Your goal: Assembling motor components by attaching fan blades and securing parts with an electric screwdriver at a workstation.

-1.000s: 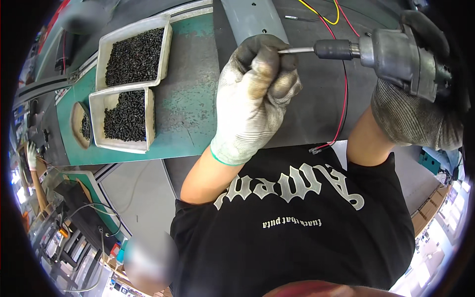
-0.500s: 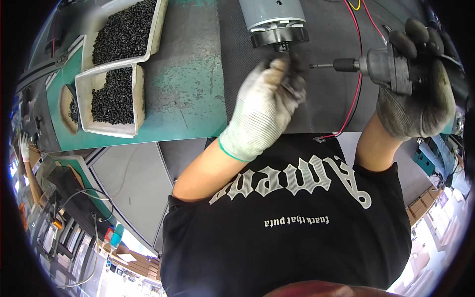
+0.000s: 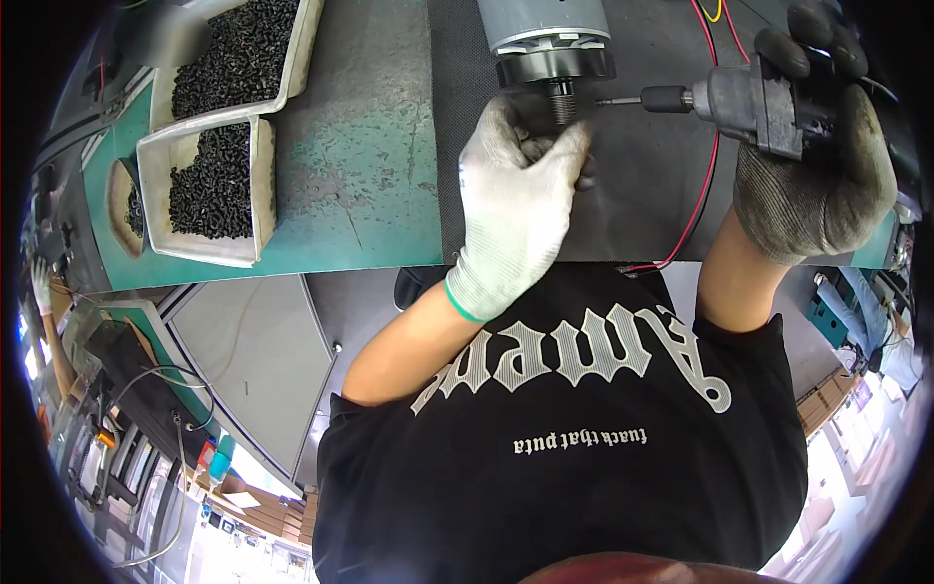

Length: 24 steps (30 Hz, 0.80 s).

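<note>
A grey cylindrical motor [image 3: 547, 21] lies at the top middle of the bench, a black ring [image 3: 556, 66] on its near end and a threaded shaft [image 3: 562, 99] sticking out toward me. Just below and left of that shaft is my left hand [image 3: 520, 175], in a white glove with darkened fingertips. Its fingers are curled in close to the shaft's end; what they hold, if anything, is hidden. My right hand [image 3: 817, 190], in a grimy grey glove, grips a power screwdriver [image 3: 744, 107]. The thin bit [image 3: 618, 101] points left, its tip a little short of the shaft.
Two pale trays [image 3: 268, 190] of small black parts stand at the left, beside a small oval dish [image 3: 122, 209]. Red and black wires [image 3: 708, 180] run down the dark mat [image 3: 642, 214]. A co-worker's gloved hand [image 3: 41, 284] shows at the far left.
My left hand has drawn back from the front of the threaded shaft, which now shows more. The power screwdriver has shifted slightly left and up with my right hand.
</note>
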Each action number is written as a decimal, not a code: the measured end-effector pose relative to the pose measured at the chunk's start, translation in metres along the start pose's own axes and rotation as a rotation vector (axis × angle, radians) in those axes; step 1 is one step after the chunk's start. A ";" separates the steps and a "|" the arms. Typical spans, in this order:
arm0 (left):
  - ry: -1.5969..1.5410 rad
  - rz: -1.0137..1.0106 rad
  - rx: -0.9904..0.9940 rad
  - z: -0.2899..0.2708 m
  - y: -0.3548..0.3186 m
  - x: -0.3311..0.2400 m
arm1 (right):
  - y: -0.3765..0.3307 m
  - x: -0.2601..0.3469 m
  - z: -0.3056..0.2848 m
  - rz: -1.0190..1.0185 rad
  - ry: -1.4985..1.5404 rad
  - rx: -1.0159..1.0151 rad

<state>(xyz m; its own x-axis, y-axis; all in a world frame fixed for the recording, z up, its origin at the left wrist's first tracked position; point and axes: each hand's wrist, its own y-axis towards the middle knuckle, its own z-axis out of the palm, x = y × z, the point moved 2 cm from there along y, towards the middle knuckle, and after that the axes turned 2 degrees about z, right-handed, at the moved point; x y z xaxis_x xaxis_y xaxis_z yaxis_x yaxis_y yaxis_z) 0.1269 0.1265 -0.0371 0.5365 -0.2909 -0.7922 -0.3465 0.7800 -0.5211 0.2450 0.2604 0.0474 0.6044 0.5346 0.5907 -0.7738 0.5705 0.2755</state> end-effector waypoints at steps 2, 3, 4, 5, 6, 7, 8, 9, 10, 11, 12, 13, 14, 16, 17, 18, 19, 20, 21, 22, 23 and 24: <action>-0.242 0.042 -0.053 0.002 0.002 0.008 | -0.001 -0.001 0.001 0.005 -0.022 -0.006; -0.243 0.039 -0.051 0.000 0.004 0.012 | 0.000 -0.003 0.000 0.005 -0.034 -0.009; -0.376 0.029 0.012 -0.003 0.007 0.015 | 0.002 0.000 0.001 0.005 -0.047 -0.011; -0.510 0.019 0.076 -0.006 0.009 0.018 | 0.001 -0.003 0.001 0.005 -0.060 -0.012; -0.644 0.009 0.141 -0.007 0.011 0.019 | 0.000 -0.011 0.004 0.005 -0.073 -0.012; -0.649 0.010 0.141 -0.007 0.011 0.019 | 0.002 -0.016 0.006 0.009 -0.086 -0.012; -0.624 0.003 0.127 -0.007 0.011 0.018 | 0.003 -0.017 0.004 0.013 -0.100 -0.010; -0.600 -0.004 0.113 -0.007 0.011 0.017 | 0.002 -0.017 0.007 0.018 -0.113 -0.008; -0.576 -0.010 0.100 -0.006 0.011 0.016 | 0.004 -0.021 0.010 0.022 -0.126 -0.006; -0.582 -0.008 0.099 -0.005 0.011 0.014 | 0.004 -0.023 0.013 0.026 -0.140 -0.003; -0.558 -0.018 0.074 -0.004 0.010 0.011 | 0.002 -0.025 0.017 0.031 -0.149 0.000; -0.533 -0.029 0.049 -0.002 0.009 0.009 | 0.001 -0.019 0.014 0.036 -0.158 0.003; -0.509 -0.040 0.024 -0.001 0.008 0.009 | 0.000 -0.019 0.014 0.041 -0.168 0.005; -0.503 -0.037 0.019 0.001 0.008 0.010 | 0.000 -0.021 0.014 0.051 -0.175 0.009; -0.492 -0.036 0.020 0.002 0.008 0.010 | 0.000 -0.022 0.015 0.048 -0.190 -0.024; -0.481 -0.036 0.021 0.003 0.009 0.010 | 0.001 -0.022 0.016 0.045 -0.204 -0.057; -0.483 -0.037 0.020 0.003 0.010 0.010 | 0.001 -0.022 0.017 0.042 -0.218 -0.091; -0.490 -0.041 0.020 0.003 0.011 0.008 | 0.002 -0.021 0.016 0.044 -0.218 -0.092; -0.496 -0.045 0.021 0.004 0.012 0.007 | 0.003 -0.018 0.014 0.010 -0.272 -0.128; -0.501 -0.050 0.021 0.003 0.011 0.007 | 0.002 -0.014 0.012 -0.024 -0.323 -0.164; -0.500 -0.051 0.019 0.003 0.011 0.007 | 0.003 -0.009 0.009 -0.058 -0.374 -0.199; -0.507 -0.045 0.016 0.004 0.012 0.008 | 0.003 -0.004 0.005 -0.096 -0.426 -0.234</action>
<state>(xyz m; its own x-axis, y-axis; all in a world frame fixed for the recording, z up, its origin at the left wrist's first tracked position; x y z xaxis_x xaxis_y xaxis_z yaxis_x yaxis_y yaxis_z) 0.1296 0.1356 -0.0483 0.8581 -0.0214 -0.5131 -0.3052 0.7823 -0.5431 0.2400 0.2570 0.0496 0.5014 0.1984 0.8421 -0.6258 0.7553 0.1946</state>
